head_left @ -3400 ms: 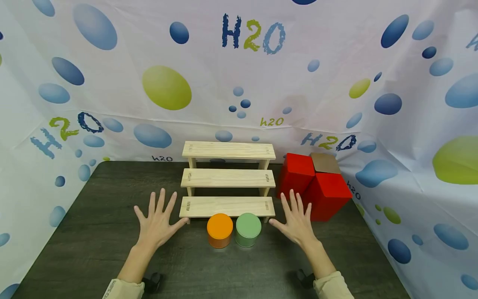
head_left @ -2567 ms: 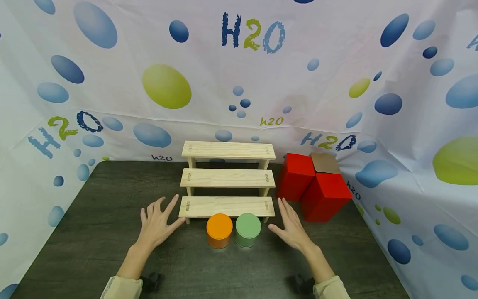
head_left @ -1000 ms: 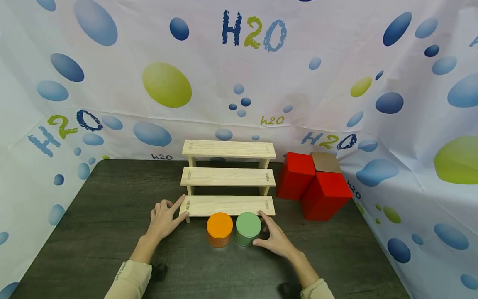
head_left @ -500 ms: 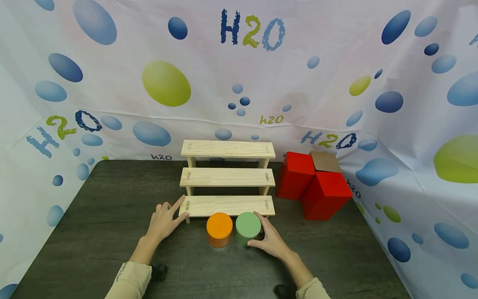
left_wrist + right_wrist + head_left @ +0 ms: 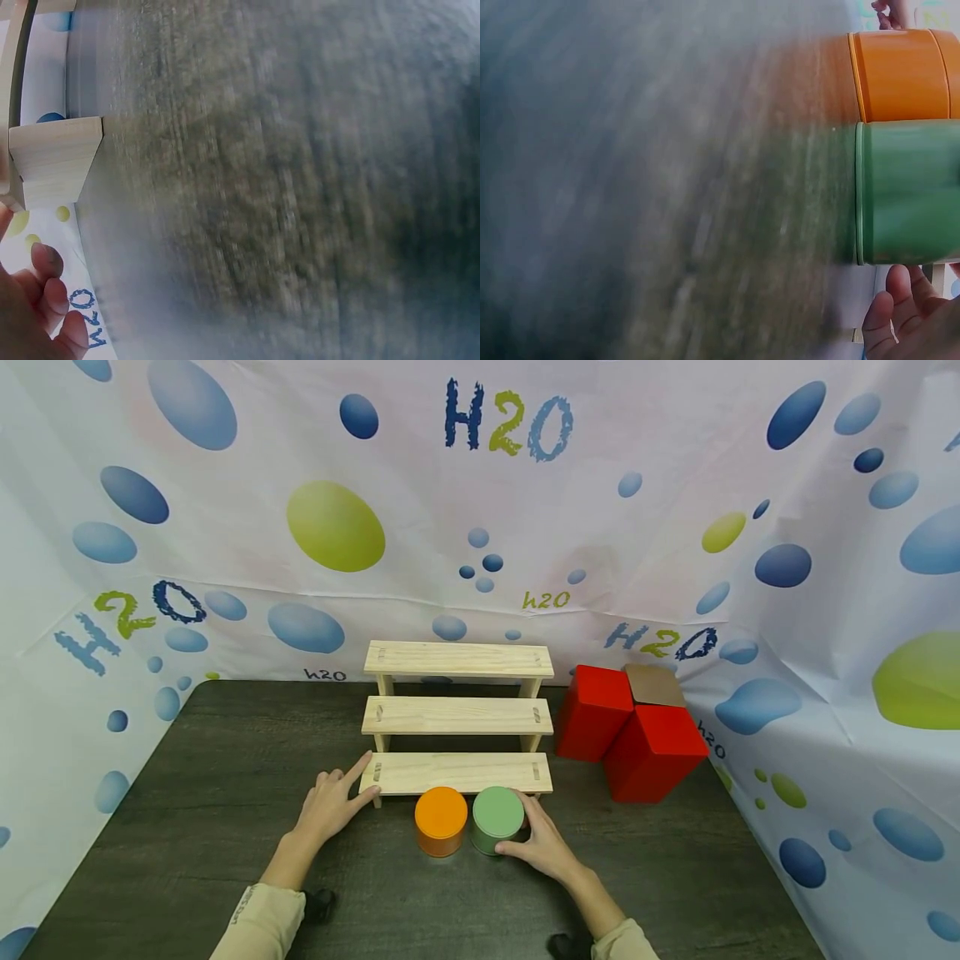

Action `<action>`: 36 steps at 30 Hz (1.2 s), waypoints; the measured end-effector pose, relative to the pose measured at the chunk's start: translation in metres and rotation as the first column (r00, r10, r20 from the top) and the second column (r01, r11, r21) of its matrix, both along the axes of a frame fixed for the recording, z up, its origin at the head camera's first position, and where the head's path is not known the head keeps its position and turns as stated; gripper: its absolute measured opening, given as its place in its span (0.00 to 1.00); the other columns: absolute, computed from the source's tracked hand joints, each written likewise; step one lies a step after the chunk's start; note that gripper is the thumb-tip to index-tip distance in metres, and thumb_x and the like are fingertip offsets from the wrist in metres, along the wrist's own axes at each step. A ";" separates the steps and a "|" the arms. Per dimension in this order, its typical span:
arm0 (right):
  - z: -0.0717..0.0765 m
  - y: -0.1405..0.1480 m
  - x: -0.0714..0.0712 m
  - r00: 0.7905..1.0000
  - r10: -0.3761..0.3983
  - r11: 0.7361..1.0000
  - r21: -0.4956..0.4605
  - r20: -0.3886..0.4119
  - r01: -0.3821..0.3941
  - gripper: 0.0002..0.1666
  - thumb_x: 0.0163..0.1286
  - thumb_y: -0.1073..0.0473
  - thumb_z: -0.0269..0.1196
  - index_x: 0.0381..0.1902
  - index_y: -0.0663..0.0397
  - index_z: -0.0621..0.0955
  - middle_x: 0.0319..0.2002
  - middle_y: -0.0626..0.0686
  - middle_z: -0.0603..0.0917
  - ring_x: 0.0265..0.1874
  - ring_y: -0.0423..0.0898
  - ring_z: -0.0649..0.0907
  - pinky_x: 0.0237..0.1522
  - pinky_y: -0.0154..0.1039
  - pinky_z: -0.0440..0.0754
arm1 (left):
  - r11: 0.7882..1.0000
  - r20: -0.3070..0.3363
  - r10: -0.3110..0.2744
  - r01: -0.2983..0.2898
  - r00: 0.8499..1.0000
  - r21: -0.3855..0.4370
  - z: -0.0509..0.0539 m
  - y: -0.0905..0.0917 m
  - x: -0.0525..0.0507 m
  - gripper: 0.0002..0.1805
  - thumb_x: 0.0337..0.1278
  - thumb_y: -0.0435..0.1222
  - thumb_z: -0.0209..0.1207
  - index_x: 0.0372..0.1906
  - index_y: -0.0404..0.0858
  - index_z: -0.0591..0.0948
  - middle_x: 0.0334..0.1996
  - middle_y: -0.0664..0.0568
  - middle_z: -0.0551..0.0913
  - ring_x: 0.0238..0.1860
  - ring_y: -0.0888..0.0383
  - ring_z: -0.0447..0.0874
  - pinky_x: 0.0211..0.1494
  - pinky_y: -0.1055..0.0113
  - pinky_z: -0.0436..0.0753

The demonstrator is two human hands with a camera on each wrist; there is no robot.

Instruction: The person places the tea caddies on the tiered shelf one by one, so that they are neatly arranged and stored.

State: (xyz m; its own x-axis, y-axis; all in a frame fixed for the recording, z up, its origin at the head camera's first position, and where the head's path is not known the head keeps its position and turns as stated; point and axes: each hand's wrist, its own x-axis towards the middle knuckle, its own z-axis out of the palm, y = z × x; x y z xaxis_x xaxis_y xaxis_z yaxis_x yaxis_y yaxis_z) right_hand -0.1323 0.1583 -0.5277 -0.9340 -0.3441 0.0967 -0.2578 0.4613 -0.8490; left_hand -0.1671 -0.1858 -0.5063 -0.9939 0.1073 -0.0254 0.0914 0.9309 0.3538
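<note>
Round and pale-lidded, the green can (image 5: pixel 495 814) stands upright on the counter (image 5: pixel 420 910) at lower centre; the right hand (image 5: pixel 546 846) pinches it; the left hand (image 5: pixel 327 806), thumb and forefinger spread, touches the wooden stand (image 5: pixel 457 772).

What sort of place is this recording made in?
Likely a staged tabletop filming area: a bubble-patterned H2O curtain hangs behind and beside a dark wood-grain table, which bears a three-tiered wooden stand.

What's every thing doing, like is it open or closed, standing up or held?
Green can: upright, top covered, held.
Orange can: upright, top covered.
Wooden steps: standing upright.
Nearer red box: upright, top closed.
Farther red box: upright, top closed.
Left hand: touching the lowest step's left end.
Right hand: holding the green can's side.
</note>
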 end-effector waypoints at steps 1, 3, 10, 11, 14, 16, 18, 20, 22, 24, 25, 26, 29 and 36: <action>0.004 -0.001 0.001 1.000 0.006 1.000 -0.002 -0.010 -0.006 0.48 0.48 0.60 0.73 0.65 0.56 0.62 0.54 0.57 0.70 0.46 0.47 0.71 0.46 0.44 0.71 | 1.000 0.004 0.001 -0.001 1.000 0.004 0.000 0.000 0.000 0.38 0.59 0.59 0.48 0.70 0.45 0.58 0.44 0.31 0.75 0.39 0.41 0.70 0.40 0.46 0.72; 0.013 -0.002 0.004 1.000 0.019 1.000 -0.013 -0.023 -0.019 0.46 0.49 0.62 0.72 0.64 0.60 0.63 0.54 0.59 0.70 0.46 0.48 0.71 0.47 0.46 0.71 | 1.000 0.011 0.002 -0.002 1.000 0.008 0.000 0.000 0.000 0.38 0.59 0.59 0.48 0.70 0.45 0.58 0.45 0.31 0.75 0.40 0.41 0.71 0.40 0.45 0.72; 0.034 -0.004 0.011 1.000 0.030 0.999 -0.039 -0.002 -0.030 0.44 0.50 0.63 0.71 0.63 0.64 0.64 0.54 0.61 0.70 0.47 0.50 0.72 0.48 0.53 0.70 | 1.000 0.030 0.000 -0.001 1.000 0.021 0.001 0.000 0.001 0.39 0.59 0.59 0.48 0.70 0.45 0.57 0.46 0.30 0.75 0.42 0.39 0.71 0.41 0.44 0.72; 0.035 -0.003 0.010 1.000 0.028 0.999 -0.043 -0.002 -0.028 0.44 0.50 0.64 0.71 0.63 0.64 0.64 0.54 0.61 0.70 0.47 0.51 0.72 0.48 0.53 0.70 | 1.000 0.032 0.000 0.000 0.999 0.023 0.001 0.000 0.001 0.39 0.59 0.59 0.48 0.70 0.45 0.57 0.46 0.30 0.75 0.42 0.39 0.71 0.41 0.44 0.72; 0.037 -0.003 0.010 1.000 0.014 0.998 -0.057 0.001 -0.014 0.44 0.50 0.64 0.71 0.63 0.63 0.64 0.55 0.61 0.70 0.48 0.50 0.72 0.49 0.49 0.70 | 1.000 0.032 -0.004 0.003 0.999 0.019 0.001 0.000 0.001 0.39 0.59 0.59 0.48 0.70 0.45 0.57 0.45 0.31 0.75 0.42 0.40 0.71 0.41 0.44 0.72; 0.039 -0.002 0.009 1.000 0.008 0.998 -0.062 -0.005 -0.008 0.44 0.50 0.64 0.71 0.63 0.63 0.64 0.55 0.61 0.70 0.47 0.49 0.72 0.48 0.45 0.71 | 1.000 0.029 -0.006 0.005 1.000 0.018 0.001 0.000 0.000 0.39 0.58 0.59 0.48 0.70 0.45 0.57 0.45 0.31 0.76 0.42 0.39 0.72 0.42 0.43 0.72; 0.043 -0.001 0.009 1.000 0.006 0.998 -0.062 -0.016 -0.007 0.44 0.50 0.64 0.71 0.63 0.63 0.64 0.55 0.61 0.70 0.47 0.47 0.72 0.46 0.41 0.71 | 1.000 0.026 -0.009 0.008 1.000 0.016 0.001 0.000 0.000 0.39 0.59 0.59 0.48 0.70 0.45 0.57 0.45 0.31 0.76 0.42 0.39 0.72 0.42 0.43 0.72; 0.046 -0.001 0.008 0.999 0.014 0.998 -0.067 -0.038 -0.017 0.44 0.50 0.64 0.71 0.63 0.63 0.64 0.55 0.61 0.70 0.45 0.46 0.72 0.43 0.39 0.72 | 1.000 0.023 -0.010 0.010 1.000 0.016 0.001 0.000 0.000 0.38 0.59 0.58 0.48 0.70 0.45 0.57 0.45 0.31 0.76 0.42 0.38 0.72 0.42 0.43 0.72; 0.048 0.000 0.007 0.998 0.021 0.997 -0.069 -0.065 -0.026 0.44 0.49 0.65 0.71 0.63 0.63 0.64 0.54 0.61 0.71 0.44 0.45 0.72 0.42 0.38 0.73 | 1.000 0.022 -0.013 0.013 1.000 0.017 0.001 0.000 0.000 0.38 0.59 0.58 0.49 0.70 0.45 0.57 0.45 0.31 0.76 0.42 0.38 0.72 0.42 0.43 0.72; 0.049 0.001 0.006 0.994 0.031 0.996 -0.075 -0.107 -0.039 0.43 0.49 0.65 0.71 0.62 0.64 0.65 0.53 0.62 0.72 0.44 0.43 0.72 0.41 0.37 0.74 | 1.000 0.024 -0.016 0.016 1.000 0.017 0.001 -0.001 0.000 0.38 0.59 0.58 0.49 0.70 0.45 0.57 0.45 0.30 0.76 0.41 0.38 0.72 0.42 0.42 0.72; 0.049 0.001 0.005 0.991 0.037 0.996 -0.080 -0.127 -0.048 0.43 0.48 0.66 0.71 0.61 0.65 0.65 0.52 0.62 0.72 0.44 0.43 0.73 0.40 0.37 0.74 | 1.000 0.026 -0.017 0.016 1.000 0.018 0.001 -0.001 0.000 0.38 0.59 0.58 0.49 0.70 0.45 0.56 0.45 0.30 0.76 0.42 0.38 0.72 0.42 0.42 0.72; 0.047 0.002 0.003 0.990 0.039 0.995 -0.082 -0.138 -0.051 0.43 0.48 0.66 0.72 0.61 0.65 0.65 0.52 0.62 0.72 0.44 0.43 0.73 0.40 0.37 0.74 | 1.000 0.029 -0.017 0.017 0.999 0.019 0.001 -0.001 0.000 0.38 0.59 0.58 0.49 0.70 0.45 0.56 0.45 0.30 0.76 0.42 0.38 0.72 0.42 0.42 0.72; 0.038 0.005 -0.002 0.987 0.050 0.994 -0.093 -0.154 -0.065 0.44 0.48 0.66 0.72 0.62 0.62 0.65 0.52 0.60 0.72 0.45 0.43 0.73 0.40 0.36 0.75 | 1.000 0.040 -0.017 0.016 0.999 0.021 0.001 -0.001 0.000 0.39 0.59 0.58 0.48 0.70 0.45 0.56 0.46 0.29 0.76 0.43 0.37 0.72 0.43 0.42 0.71; 0.032 0.008 -0.009 0.989 0.070 0.989 -0.122 -0.132 -0.086 0.44 0.49 0.65 0.72 0.63 0.57 0.64 0.53 0.57 0.72 0.46 0.40 0.73 0.41 0.35 0.76 | 0.999 0.061 -0.016 0.014 0.998 0.030 0.001 -0.001 0.000 0.39 0.59 0.59 0.47 0.71 0.45 0.55 0.49 0.28 0.74 0.46 0.35 0.71 0.45 0.40 0.70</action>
State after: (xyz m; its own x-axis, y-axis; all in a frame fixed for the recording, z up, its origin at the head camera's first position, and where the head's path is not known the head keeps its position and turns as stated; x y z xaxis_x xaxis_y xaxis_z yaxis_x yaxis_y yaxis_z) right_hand -0.1414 0.1664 -0.4955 -0.8819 -0.3929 0.2606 -0.3984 0.3257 -0.8574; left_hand -0.1673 -0.1870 -0.5054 -0.9888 0.1237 -0.0831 0.0825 0.9186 0.3865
